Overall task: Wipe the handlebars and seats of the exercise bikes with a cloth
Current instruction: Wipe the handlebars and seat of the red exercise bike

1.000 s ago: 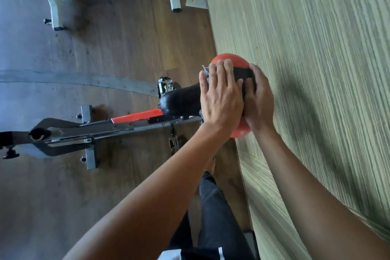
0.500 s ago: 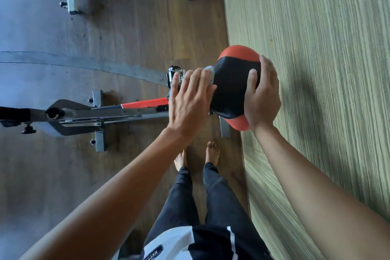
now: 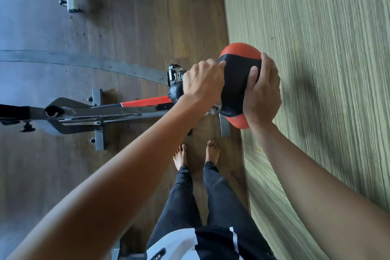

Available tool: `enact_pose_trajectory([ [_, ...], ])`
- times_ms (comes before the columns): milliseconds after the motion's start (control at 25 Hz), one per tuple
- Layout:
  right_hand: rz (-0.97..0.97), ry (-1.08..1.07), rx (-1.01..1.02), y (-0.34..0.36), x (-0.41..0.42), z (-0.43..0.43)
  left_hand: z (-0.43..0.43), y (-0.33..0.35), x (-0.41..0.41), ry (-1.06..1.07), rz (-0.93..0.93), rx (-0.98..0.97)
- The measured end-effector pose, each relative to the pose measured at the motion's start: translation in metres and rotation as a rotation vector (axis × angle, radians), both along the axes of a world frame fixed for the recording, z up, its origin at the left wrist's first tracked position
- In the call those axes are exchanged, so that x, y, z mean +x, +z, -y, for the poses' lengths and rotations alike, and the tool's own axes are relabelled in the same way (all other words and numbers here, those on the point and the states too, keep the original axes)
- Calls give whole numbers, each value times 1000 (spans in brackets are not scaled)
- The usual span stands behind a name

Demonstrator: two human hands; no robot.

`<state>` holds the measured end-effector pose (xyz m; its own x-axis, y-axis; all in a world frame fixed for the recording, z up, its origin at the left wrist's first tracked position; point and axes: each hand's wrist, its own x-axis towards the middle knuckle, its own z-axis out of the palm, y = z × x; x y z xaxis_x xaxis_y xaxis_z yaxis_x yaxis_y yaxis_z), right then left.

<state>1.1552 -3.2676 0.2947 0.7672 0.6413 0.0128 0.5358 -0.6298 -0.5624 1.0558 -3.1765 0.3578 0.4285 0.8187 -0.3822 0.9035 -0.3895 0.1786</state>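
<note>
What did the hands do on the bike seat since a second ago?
The left hand slid with the cloth from the wide back of the seat toward its narrow nose, and its flat fingers curled over it. The right hand shifted a little toward the seat's near corner and kept holding the back edge. The bike did not move.
</note>
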Motion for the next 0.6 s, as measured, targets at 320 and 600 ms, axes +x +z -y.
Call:
enact_pose_trajectory([
  [320,147,88,110,-4,-3,5,22,-24,-92,-124,515,394],
  [600,160,46,129,-9,-4,3,84,-73,-54,-341,359,586],
])
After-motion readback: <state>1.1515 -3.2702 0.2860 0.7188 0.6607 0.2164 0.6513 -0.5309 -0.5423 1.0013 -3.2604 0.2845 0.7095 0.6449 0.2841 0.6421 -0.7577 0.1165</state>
